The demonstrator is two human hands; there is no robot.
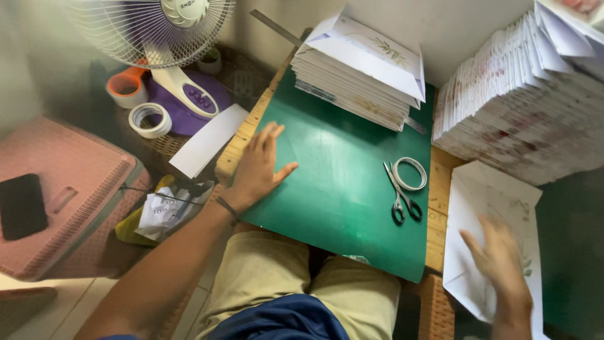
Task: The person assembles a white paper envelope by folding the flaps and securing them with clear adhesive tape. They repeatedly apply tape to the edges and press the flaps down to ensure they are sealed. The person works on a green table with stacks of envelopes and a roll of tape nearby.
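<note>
L hand flat, grip open, on bare green mat; R hand open over white envelope; scissors untouched, big stacks waiting, so work looks barely begun.

My right hand is motion-blurred, so I can't tell its grip on the sheet, which the bottom edge cuts off. The fan and right stack run out of frame. The mat hides most of the worktop.
</note>
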